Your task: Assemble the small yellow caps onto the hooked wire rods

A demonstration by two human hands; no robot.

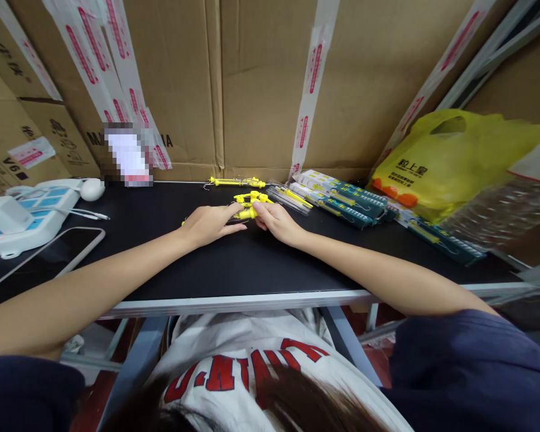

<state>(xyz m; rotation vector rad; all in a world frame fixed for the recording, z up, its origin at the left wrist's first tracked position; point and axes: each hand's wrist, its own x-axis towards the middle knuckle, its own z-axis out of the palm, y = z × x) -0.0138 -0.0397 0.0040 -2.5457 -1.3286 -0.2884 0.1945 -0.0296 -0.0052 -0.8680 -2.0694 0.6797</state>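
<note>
A slim yellow plastic tool with metal wire parts (246, 213) spans the gap between my two hands, just above the black tabletop. My right hand (279, 223) pinches its right end between thumb and fingers. Over its left part curls my left hand (209, 225), thumb stretched toward the right; its palm and most of the fingers' grip are hidden. Just behind my fingertips lie more yellow tool pieces (253, 197). Farther back, a similar yellow tool with a wire hook (237, 182) rests along the cardboard.
Thin metal rods and yellow strips (292, 198) lie right of my hands, beside printed green-and-white boxes (342, 195). A yellow plastic bag (441, 162) stands farther right. On the left are a power strip (40, 219) and a phone (49, 258). Cardboard boxes (261, 90) wall the back.
</note>
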